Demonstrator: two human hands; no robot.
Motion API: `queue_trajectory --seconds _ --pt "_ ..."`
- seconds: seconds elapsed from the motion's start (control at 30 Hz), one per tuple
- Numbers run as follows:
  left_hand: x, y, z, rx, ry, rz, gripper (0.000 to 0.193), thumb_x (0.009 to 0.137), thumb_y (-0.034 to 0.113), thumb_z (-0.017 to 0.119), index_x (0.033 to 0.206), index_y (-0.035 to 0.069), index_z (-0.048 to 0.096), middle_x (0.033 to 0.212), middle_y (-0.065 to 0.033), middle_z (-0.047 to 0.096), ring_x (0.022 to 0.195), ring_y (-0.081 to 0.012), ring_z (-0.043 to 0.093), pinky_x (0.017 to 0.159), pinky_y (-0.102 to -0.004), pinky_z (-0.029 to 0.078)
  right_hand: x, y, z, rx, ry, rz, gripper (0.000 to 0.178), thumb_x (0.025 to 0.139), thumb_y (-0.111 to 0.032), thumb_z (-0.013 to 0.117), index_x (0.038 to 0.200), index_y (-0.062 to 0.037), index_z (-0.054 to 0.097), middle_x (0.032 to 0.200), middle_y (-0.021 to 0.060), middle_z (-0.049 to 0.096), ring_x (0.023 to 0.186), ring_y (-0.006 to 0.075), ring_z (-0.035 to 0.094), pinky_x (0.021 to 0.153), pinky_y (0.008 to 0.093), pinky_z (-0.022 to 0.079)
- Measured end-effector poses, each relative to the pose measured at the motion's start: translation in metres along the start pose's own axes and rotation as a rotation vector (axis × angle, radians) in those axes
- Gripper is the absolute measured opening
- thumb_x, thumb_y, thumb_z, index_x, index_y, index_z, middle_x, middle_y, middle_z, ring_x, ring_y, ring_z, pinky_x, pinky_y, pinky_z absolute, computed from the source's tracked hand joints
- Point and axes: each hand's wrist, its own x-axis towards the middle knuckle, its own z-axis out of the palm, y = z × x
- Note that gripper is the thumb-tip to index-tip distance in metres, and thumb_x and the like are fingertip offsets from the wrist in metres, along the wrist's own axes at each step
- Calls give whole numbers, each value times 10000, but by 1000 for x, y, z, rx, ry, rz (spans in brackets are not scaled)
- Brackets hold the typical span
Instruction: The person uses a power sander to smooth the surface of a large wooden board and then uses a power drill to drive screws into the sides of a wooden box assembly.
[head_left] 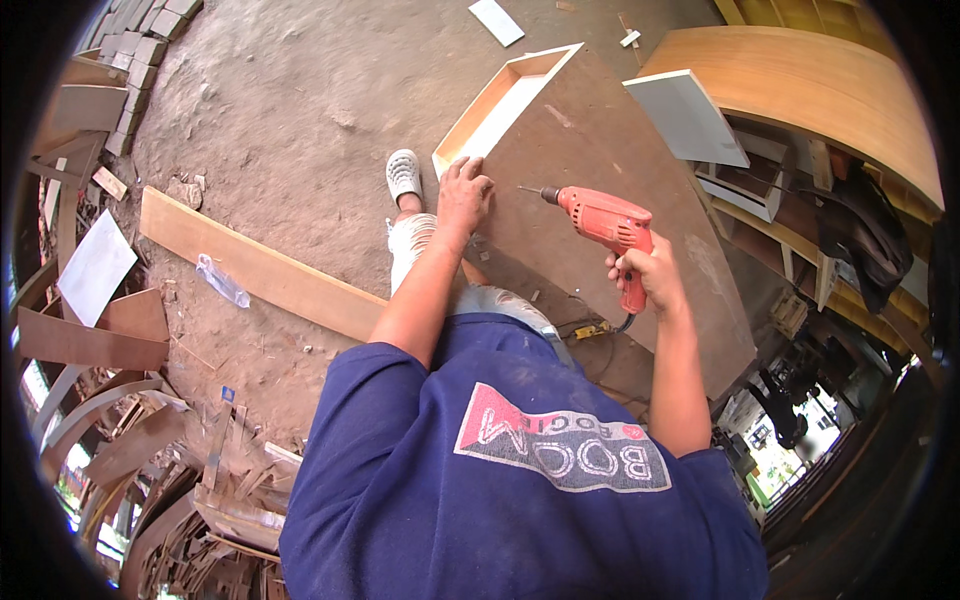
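1. On the dark blue shirt (pixel 430 540) I see one printed panel (pixel 562 445), with big pale letters.
2. Its left part is pinkish red; smaller letters run beside the big ones.
3. For me, this lettering stands upside down.

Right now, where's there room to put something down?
The brown board is bare between the open wooden box, red power drill and white panel. The dirt floor looks mostly bare between the white shoe and long plank. It's crowded far left with scrap wood, and far right around the wooden cabinet.
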Motion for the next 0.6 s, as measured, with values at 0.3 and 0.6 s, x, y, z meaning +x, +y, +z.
queue_trajectory --seconds 0.3,0.6 --pt "8 24 1 258 -6 -58 369 900 429 773 985 74 720 1224 -83 657 1189 -286 583 1062 -472 426 -37 26 -17 69 62 -5 400 767 -10 588 1155 51 661 844 110 687 639 153 663 534 290 539" --pt "15 46 18 -165 179 -195 551 919 375 789 1326 32 647 1474 -200 560 1378 -400 505 1162 -530 388 -46 46 -17 59 79 21 423 780 -7 600 1196 38 666 849 94 692 644 135 660 537 275 536"
